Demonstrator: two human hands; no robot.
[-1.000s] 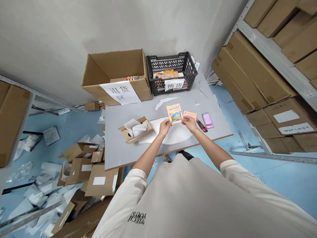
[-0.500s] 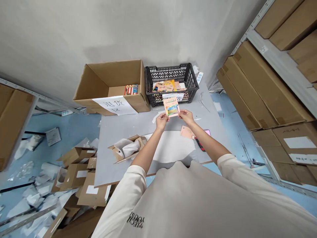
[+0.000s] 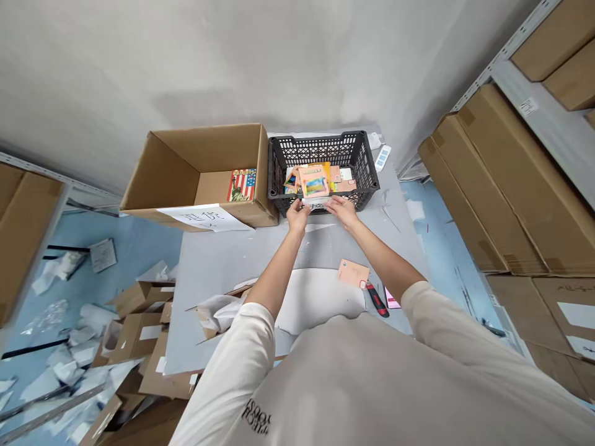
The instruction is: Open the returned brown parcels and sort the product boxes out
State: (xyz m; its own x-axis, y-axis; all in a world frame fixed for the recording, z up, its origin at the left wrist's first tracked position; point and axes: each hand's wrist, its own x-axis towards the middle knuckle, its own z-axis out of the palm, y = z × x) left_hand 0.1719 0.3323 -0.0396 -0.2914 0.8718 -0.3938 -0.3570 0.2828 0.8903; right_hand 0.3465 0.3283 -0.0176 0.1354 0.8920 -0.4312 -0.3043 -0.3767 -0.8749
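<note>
A black plastic crate (image 3: 324,141) stands at the back of the table, with several peach and yellow booklets inside. Uppermost, near its front rim, lies a peach booklet (image 3: 314,181) with a green-and-blue picture. A white paper label (image 3: 316,201) runs along the crate's front, just below that booklet. At the label's left end my left hand (image 3: 298,217) is closed, thumb and fingers pinching its edge. My right hand (image 3: 343,210) has its fingertips closed on the right end. Most of the label's face is hidden from this angle.
Left of the crate is an open cardboard box (image 3: 227,147) holding a flag-patterned book (image 3: 242,185). A peach card (image 3: 353,273), a red-and-black utility knife (image 3: 377,301) and a phone (image 3: 393,300) lie at right. Opened cartons (image 3: 139,334) cover the left floor; boxed shelving (image 3: 520,186) stands right.
The peach booklet has gone from between my hands into the crate, on top of the others. Both hands have moved forward to the label on the crate's front.
</note>
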